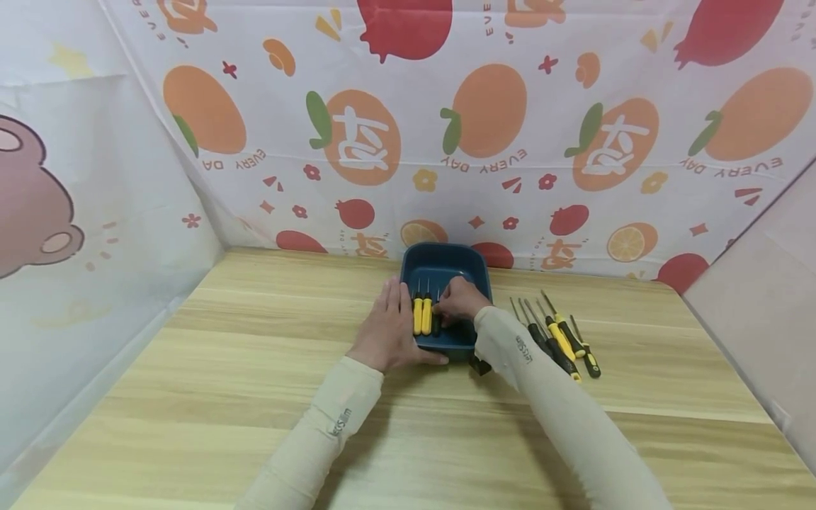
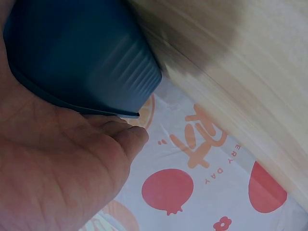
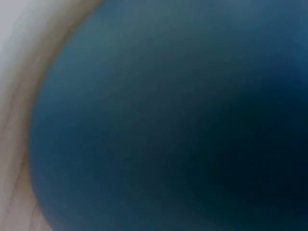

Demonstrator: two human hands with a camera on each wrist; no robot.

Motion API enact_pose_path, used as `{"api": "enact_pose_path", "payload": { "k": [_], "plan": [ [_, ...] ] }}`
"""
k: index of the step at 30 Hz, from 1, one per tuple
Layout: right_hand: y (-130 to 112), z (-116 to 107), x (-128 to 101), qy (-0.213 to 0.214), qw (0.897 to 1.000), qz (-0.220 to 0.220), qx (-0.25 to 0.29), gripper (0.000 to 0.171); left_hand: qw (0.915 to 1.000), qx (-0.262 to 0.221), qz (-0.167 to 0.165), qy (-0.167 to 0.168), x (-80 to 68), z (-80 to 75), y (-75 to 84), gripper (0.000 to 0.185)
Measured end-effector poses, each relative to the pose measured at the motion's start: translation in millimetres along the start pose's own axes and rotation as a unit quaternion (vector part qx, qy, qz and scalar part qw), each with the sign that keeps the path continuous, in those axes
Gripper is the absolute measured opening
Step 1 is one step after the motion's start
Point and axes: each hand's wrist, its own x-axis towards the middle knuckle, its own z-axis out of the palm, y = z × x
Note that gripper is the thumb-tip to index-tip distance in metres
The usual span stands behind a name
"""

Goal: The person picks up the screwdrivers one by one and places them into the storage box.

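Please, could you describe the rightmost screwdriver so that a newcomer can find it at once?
On the wooden table, find the blue bin. Just right of it lies a loose group of screwdrivers. The rightmost screwdriver has a black-and-yellow handle, and no other lies farther from the bin.

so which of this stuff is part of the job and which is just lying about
Part of the job:
- blue bin, left hand against its side
- yellow-handled screwdrivers inside it
- dark-handled screwdriver at the right hand
- probably the loose screwdrivers on the wooden table, untouched

Just there:
- fruit-print cloth behind
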Motion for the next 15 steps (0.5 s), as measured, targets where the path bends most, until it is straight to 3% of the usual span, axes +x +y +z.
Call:
{"api": "enact_pose_path", "payload": {
  "k": [15],
  "plan": [
    [1.6,1.7,-4.2,0.015,0.999,-0.03,0.026,0.013,0.9999,-0.014,-0.001,0.003,0.3,0.9,0.0,0.143]
  ]
}}
